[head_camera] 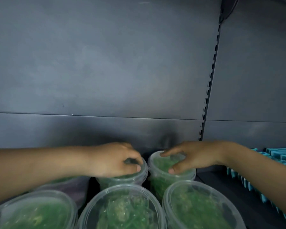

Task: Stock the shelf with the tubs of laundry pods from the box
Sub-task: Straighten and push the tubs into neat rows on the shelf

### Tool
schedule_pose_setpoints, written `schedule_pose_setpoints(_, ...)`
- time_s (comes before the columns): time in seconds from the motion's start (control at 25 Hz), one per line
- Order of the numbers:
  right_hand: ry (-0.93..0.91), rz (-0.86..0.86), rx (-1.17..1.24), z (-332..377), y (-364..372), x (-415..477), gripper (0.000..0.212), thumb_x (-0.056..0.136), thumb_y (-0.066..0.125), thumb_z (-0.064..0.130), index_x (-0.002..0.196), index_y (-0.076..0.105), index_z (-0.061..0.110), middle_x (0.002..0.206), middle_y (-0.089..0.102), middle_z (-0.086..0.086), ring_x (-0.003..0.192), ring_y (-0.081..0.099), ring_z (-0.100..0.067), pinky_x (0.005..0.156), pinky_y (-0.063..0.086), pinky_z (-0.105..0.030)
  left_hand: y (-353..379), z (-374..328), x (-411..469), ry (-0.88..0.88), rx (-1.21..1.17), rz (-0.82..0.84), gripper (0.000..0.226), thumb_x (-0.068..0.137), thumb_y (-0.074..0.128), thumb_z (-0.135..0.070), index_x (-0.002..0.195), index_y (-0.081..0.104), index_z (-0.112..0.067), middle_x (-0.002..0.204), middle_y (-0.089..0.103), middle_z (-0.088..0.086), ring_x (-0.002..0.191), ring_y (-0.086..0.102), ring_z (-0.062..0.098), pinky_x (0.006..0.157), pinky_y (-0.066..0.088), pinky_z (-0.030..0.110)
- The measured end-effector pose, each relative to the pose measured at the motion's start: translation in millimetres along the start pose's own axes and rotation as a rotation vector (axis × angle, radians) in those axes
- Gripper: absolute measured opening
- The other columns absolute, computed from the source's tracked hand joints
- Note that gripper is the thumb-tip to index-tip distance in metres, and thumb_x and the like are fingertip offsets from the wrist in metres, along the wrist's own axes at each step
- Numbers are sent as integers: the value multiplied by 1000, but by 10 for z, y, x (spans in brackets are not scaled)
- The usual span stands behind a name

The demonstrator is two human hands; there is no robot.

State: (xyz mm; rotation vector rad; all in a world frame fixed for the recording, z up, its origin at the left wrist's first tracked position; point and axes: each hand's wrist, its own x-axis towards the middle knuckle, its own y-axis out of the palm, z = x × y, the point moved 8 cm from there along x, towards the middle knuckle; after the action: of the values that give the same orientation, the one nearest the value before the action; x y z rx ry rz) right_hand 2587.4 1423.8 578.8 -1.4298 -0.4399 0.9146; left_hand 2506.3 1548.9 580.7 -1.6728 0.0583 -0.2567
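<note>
Seating two tubs at back of shelf (218,180) — my left hand (116,160) clamped on lid of left rear tub (132,178), right hand (188,158) gripping right rear tub (162,184); hands apart. Front row (122,210) full. Next, likely: release, pull back without knocking front row — box out of view.

Blue packs (281,156), far right

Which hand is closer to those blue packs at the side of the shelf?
Right. The right hand grips the back right tub, nearer the blue packs; the left hand grips the neighbouring tub, farther off.
</note>
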Motion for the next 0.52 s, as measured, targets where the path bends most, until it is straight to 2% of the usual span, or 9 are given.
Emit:
schedule_pose_setpoints(0.08,13,52,-52,-25,58,16,62,87,50,57,144,31,40,155,20,16,142,18,-6,112,12,-24,50,14,-4,23,-48,6,51,79,37,-57,124,53,-39,126,52,-15,116,47,-3,96,29,6)
schedule_pose_setpoints(0.16,21,76,-60,-31,75,12,64,87,45,60,145,27,40,155,16,18,143,13,-4,112,9,-24,76,50,-15,41,-70,45,42,89,44,-56,129,49,-42,134,46,-20,123,40,-7,99,23,2)
schedule_pose_setpoints(0.32,34,33,-103,-13,83,33,69,83,40,67,145,27,40,156,16,16,144,11,-6,114,8,-27,130,142,-38,78,-94,130,52,84,52,-53,134,39,-47,143,31,-27,131,24,-14,104,13,0)
schedule_pose_setpoints(0.4,51,4,-108,5,99,46,70,81,37,71,143,29,41,155,20,14,144,14,-11,115,11,-32,152,192,-54,91,-136,185,51,83,53,-52,131,37,-52,143,28,-32,130,20,-20,101,8,-6)
schedule_pose_setpoints(0.52,69,11,-152,7,65,56,70,83,35,70,144,33,34,153,28,10,142,23,-14,113,18,-31,160,209,-75,113,-191,274,41,76,50,-60,114,34,-68,138,21,-41,126,10,-30,100,4,-7)
